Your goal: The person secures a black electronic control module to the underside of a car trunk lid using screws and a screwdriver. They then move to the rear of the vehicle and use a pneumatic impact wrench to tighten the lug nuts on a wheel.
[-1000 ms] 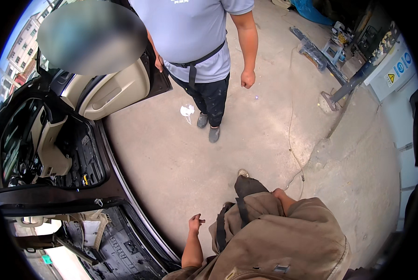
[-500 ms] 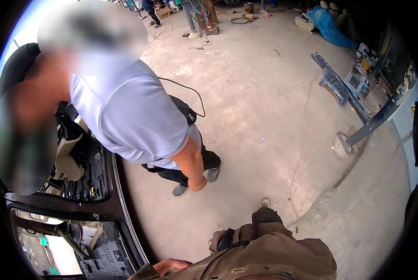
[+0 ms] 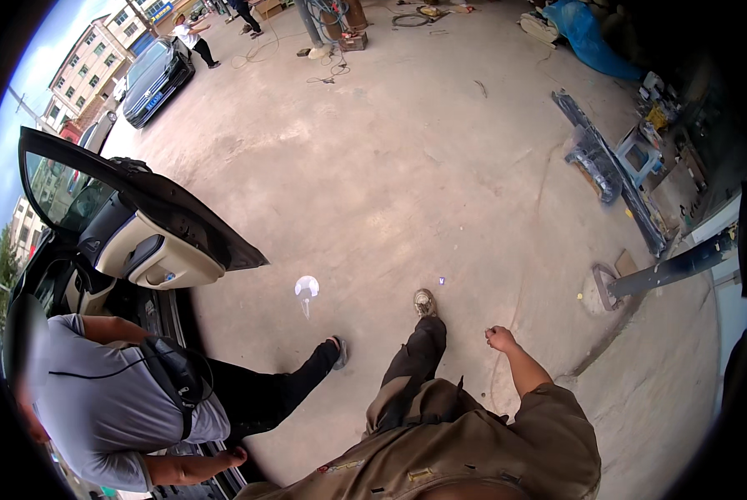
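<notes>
My right hand (image 3: 499, 338) hangs out in front of my brown work jacket (image 3: 423, 462), above the concrete floor. Its fingers are curled closed, and whatever they may hold is hidden or too small to name. It touches nothing around it. My left hand is out of sight. At my left a person in a grey shirt (image 3: 98, 400) with a black waist bag (image 3: 177, 375) leans at a dark car's opening. That person's hand (image 3: 236, 457) hangs beside the car's sill. Ahead of them the car door (image 3: 169, 250), with beige lining, stands wide open.
A white fan-shaped piece (image 3: 307, 287) lies on the floor between the door and my shoe (image 3: 424, 302). On the right are a dark slanted post (image 3: 674, 275), a long dark strip (image 3: 611, 171) and a light-blue stool (image 3: 638, 156). A parked car (image 3: 158, 79) stands farther off.
I have moved forward along the car; the person in grey is now lower left, bent toward it. The open door has come into view. My left hand has left view and my right has appeared.
</notes>
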A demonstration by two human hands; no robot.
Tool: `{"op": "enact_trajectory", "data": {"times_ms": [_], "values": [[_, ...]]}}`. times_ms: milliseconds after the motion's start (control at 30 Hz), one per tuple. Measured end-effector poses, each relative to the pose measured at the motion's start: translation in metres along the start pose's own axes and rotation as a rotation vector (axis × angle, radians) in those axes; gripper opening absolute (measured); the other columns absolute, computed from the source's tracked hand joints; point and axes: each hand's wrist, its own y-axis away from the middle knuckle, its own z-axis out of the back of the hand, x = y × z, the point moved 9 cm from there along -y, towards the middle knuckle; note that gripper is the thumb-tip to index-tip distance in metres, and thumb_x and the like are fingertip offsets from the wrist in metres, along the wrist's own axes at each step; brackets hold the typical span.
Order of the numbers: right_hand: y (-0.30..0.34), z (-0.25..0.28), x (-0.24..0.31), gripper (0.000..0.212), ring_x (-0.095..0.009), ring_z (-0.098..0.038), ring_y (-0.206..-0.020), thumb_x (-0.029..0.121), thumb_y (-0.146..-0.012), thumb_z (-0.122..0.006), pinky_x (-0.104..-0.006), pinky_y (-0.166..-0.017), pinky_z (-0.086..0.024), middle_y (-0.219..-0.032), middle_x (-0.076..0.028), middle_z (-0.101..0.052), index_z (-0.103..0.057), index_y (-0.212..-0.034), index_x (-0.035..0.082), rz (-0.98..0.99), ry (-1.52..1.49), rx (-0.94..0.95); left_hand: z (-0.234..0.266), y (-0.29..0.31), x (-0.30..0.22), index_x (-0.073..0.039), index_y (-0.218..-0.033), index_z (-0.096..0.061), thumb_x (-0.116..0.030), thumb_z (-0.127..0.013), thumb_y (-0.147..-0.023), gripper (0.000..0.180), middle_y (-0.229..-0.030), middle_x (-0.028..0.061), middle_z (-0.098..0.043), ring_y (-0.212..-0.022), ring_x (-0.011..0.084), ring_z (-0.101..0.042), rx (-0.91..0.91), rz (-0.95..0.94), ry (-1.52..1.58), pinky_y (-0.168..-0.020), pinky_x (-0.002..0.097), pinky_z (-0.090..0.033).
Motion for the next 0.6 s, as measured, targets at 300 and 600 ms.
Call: {"op": "enact_trajectory", "data": {"times_ms": [300, 600], "values": [[-0.149, 0.137, 0.156, 0.055, -0.020, -0.070, -0.080, 0.049, -0.105, -0.048, -0.0358, -0.080, -0.055, -0.091, -0.012, -0.074, -0.069, -0.106, -0.002, -0.037, 0.064, 0.281, 0.224, -0.040, -0.220, 0.001, -0.135, -0.059, -0.022, -0.063, -0.101, 0.041, -0.128, 0.0075, -0.066, -0.115, 0.0142, -0.059, 0.217, -0.118, -0.048, -0.103, 0.0311, -0.043], [-0.429, 0.291, 0.237, 0.063, -0.027, -0.070, -0.082, 0.056, -0.106, -0.039, -0.0392, -0.074, -0.055, -0.090, -0.013, -0.072, -0.070, -0.104, 0.001, -0.299, -0.049, 0.133, 0.521, 0.019, -0.585, 0.002, -0.127, -0.057, -0.011, -0.058, -0.102, 0.028, -0.109, 0.0044, -0.065, -0.099, 0.0116, -0.057, -0.017, -0.302, 0.140, -0.088, 0.0287, -0.046]]}}
